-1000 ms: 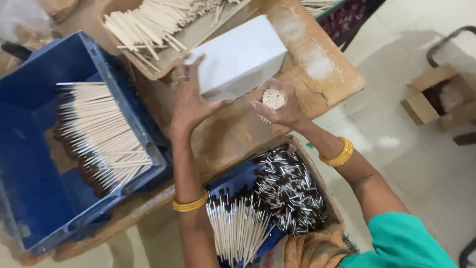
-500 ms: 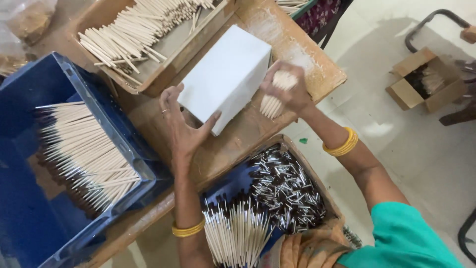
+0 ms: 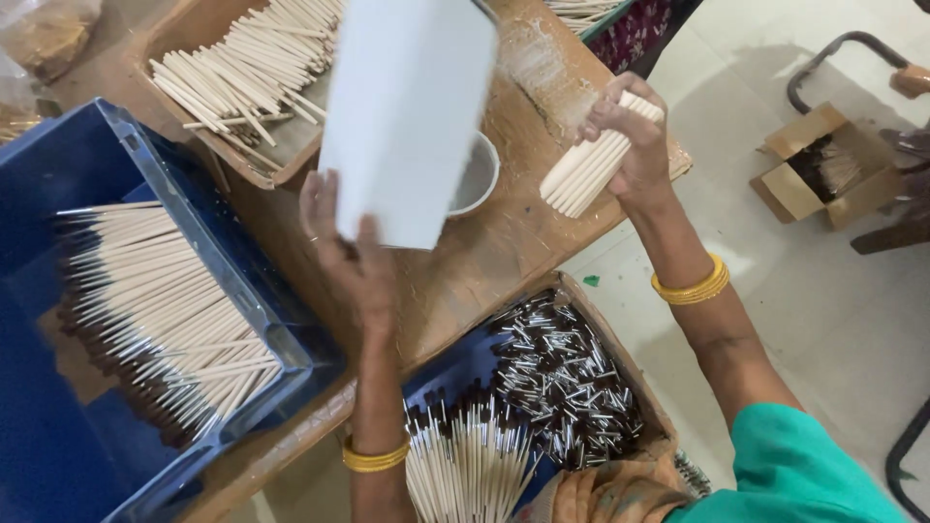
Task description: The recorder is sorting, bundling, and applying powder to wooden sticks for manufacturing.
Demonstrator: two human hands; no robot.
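My left hand (image 3: 351,254) grips the lower end of a tall white box (image 3: 407,107) and holds it raised and tilted above the wooden table (image 3: 504,242). My right hand (image 3: 628,145) is closed around a tight bundle of pale wooden sticks (image 3: 593,163), held over the table's right edge. A small white bowl (image 3: 477,176) sits on the table, partly hidden behind the box.
A blue crate (image 3: 58,426) of pale sticks with dark tips stands at left. A wooden tray (image 3: 232,87) of loose sticks lies at the back. A cardboard box (image 3: 542,387) of dark-tipped sticks sits below, near my lap. A small carton (image 3: 814,165) is on the floor at right.
My left hand has lifted the white box off the table and tipped it up, uncovering the bowl. My right hand has raised the stick bundle and moved it to the right.
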